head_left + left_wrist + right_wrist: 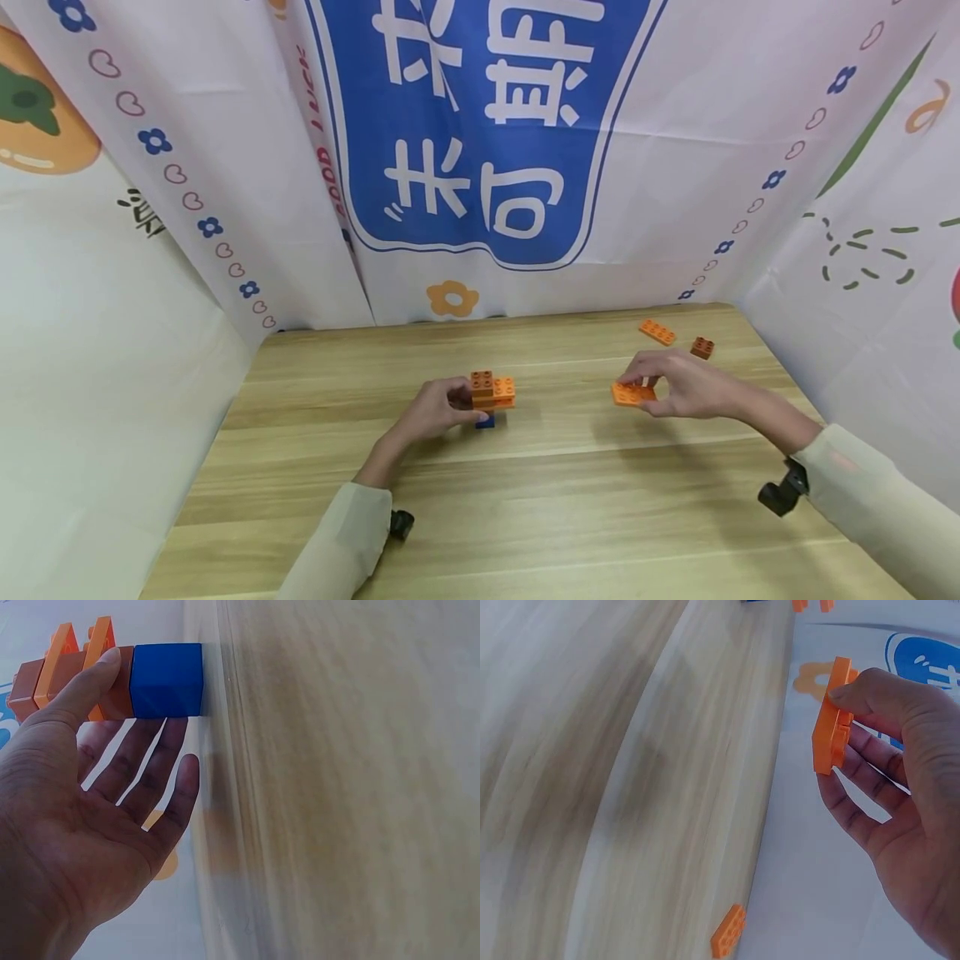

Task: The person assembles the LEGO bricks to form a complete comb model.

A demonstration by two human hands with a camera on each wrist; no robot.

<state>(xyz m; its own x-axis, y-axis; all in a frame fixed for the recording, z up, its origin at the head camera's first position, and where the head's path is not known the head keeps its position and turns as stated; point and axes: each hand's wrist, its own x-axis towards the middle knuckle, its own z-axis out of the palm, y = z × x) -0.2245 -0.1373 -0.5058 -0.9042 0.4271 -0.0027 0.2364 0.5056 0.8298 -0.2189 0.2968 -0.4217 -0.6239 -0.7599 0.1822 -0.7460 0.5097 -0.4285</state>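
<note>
A stack of toy building bricks stands on the table, with a blue brick (166, 680) at its base and brown bricks (482, 383) alternating with flat orange plates (505, 387) above. My left hand (438, 408) holds this stack from its left side, the thumb against a brown brick in the left wrist view. To the right, my right hand (686, 385) pinches a loose orange plate (831, 720) between thumb and fingers, raised off the table. The plate's studs face toward the palm in the right wrist view.
Another orange plate (657, 332) and a brown brick (702, 347) lie near the table's back right corner. A printed cloth (675, 208) hangs behind the wooden table (570, 517) and along both sides.
</note>
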